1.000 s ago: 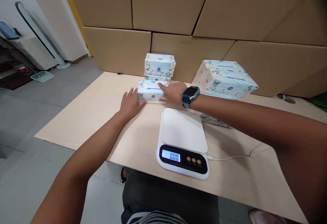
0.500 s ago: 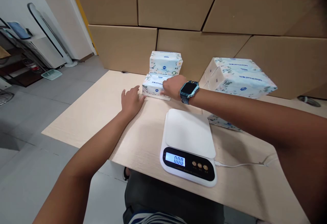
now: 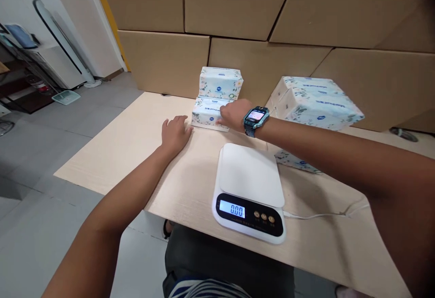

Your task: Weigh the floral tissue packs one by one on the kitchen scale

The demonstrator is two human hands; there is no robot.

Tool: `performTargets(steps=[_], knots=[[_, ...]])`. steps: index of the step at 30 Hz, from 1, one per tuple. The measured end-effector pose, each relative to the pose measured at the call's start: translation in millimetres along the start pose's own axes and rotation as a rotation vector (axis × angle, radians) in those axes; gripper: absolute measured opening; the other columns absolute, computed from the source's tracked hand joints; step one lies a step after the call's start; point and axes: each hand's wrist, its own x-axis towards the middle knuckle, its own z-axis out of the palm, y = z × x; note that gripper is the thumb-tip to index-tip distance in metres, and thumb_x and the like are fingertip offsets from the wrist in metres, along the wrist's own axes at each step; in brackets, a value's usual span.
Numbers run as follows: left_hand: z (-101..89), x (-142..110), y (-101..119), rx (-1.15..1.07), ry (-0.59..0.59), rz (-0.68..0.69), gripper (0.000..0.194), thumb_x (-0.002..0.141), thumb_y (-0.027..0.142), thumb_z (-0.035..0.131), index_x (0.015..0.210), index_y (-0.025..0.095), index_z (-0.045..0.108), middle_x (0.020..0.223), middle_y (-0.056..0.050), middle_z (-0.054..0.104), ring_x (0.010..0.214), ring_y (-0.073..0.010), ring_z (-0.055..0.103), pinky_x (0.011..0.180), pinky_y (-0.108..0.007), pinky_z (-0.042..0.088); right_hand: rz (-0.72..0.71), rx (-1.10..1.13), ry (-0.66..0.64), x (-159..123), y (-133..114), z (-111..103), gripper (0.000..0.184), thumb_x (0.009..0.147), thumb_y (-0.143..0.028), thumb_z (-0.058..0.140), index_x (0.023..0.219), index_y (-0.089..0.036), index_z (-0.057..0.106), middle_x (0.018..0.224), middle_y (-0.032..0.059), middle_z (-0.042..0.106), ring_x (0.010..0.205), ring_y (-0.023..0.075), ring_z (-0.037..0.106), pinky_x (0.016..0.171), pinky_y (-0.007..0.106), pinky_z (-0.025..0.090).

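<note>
A floral tissue pack lies on the table in front of another tissue pack, which sits higher, against the cardboard. My right hand, with a watch on its wrist, grips the right end of the front pack; its curled fingers hide that end. My left hand rests on the table just left of the pack, fingers apart and holding nothing. Nearer to me lies a white digital scale with nothing on its plate; its display reads 0.00.
A larger stack of tissue packs stands on the right, partly behind my right forearm. Big cardboard boxes wall off the table's back. A white cable runs right from the scale. The wooden table's left edge borders grey floor.
The front pack has slid back against the pack behind it, with my right hand on it. My left hand has come slightly away from its left end. The watch screen has lit up.
</note>
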Motion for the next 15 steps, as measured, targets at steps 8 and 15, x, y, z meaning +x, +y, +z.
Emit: performTargets(steps=[8, 15], knots=[[-8.6, 10.1, -11.9, -0.060, 0.156, 0.029, 0.042, 0.099, 0.039, 0.054, 0.134, 0.021, 0.069, 0.150, -0.016, 0.072, 0.144, -0.0375, 0.064, 0.134, -0.065, 0.031, 0.032, 0.019, 0.106, -97.6, -21.1, 6.1, 0.070, 0.116, -0.054, 0.026, 0.171, -0.014, 0.038, 0.124, 0.0195, 0.080, 0.108, 0.0307, 0.075, 0.080, 0.037, 0.045], [-35.1, 20.9, -9.6, -0.328, 0.558, 0.178, 0.060, 0.097, 0.077, 0.054, 0.138, 0.033, 0.063, 0.159, 0.003, 0.065, 0.158, -0.0377, 0.051, 0.141, -0.069, -0.002, 0.244, 0.223, 0.715, -223.9, 49.4, 76.2, 0.062, 0.108, -0.061, 0.043, 0.145, -0.019, 0.070, 0.123, 0.0204, 0.078, 0.118, 0.0360, 0.071, 0.102, 0.054, 0.052]])
